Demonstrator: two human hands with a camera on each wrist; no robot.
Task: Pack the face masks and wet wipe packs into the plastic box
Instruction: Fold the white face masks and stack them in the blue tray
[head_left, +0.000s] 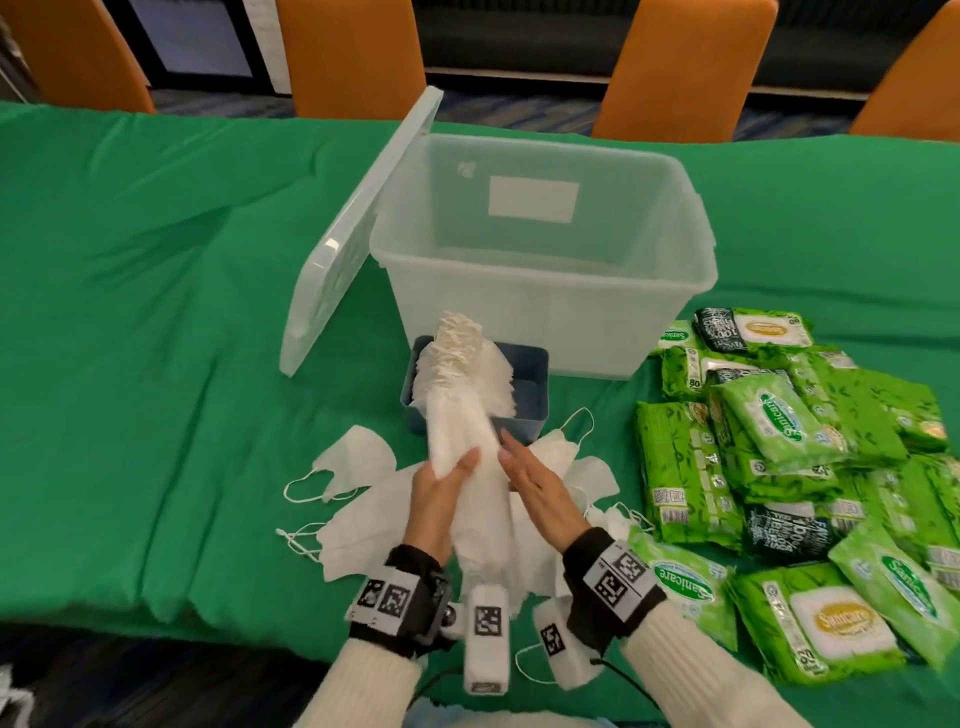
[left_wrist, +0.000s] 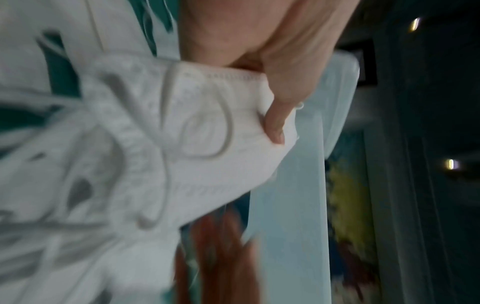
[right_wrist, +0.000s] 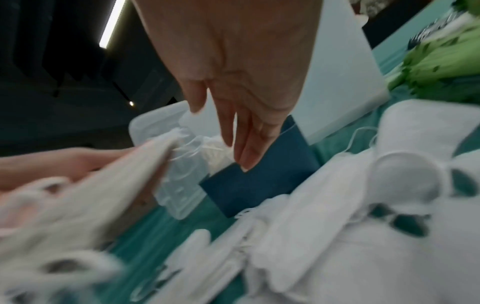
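The left hand (head_left: 441, 491) reaches forward, its grip clamped on a thick white stack of face masks (head_left: 460, 415) raised over the small blue tray (head_left: 524, 395). The right hand (head_left: 537, 486) hovers beside it, fingers straight and together. The left wrist view alone shows the thumb (left_wrist: 276, 125) pressing the stack. The clear plastic box (head_left: 540, 312) stands behind on the green-covered bench (head_left: 156, 312); green wet wipe packs (head_left: 789, 467) lie to the right.

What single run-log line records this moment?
left hand: grips stack of face masks | right hand: open beside stack | plastic box: empty, open | wet wipe packs: on table
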